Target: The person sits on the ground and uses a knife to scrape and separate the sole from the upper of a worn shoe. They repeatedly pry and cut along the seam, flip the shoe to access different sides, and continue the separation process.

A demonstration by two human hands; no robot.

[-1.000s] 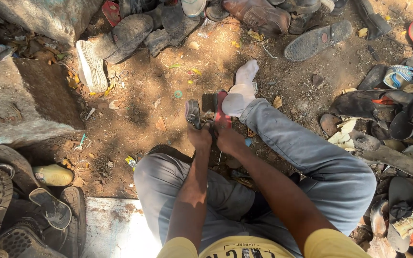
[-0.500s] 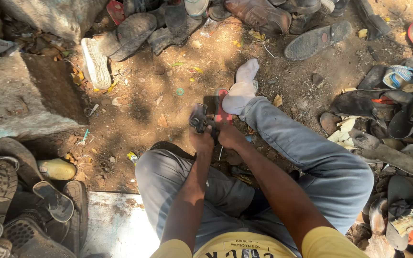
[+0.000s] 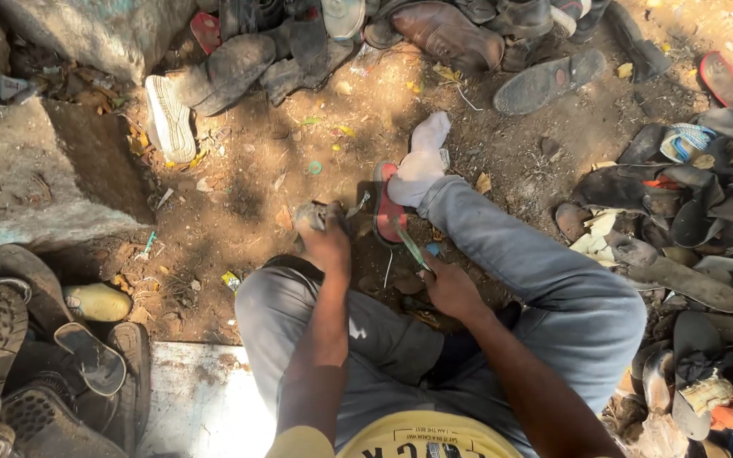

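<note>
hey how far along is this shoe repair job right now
Done: nothing looks finished. In hand: the left hand grips a small worn shoe piece; the right hand holds a thin green-handled tool. Left: piles of old shoes lie around untouched.

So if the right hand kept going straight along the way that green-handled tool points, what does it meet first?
Probably the red sandal under the white-socked foot: the right hand aims its green-handled tool up and left toward it. Depth is unclear from above.
</note>
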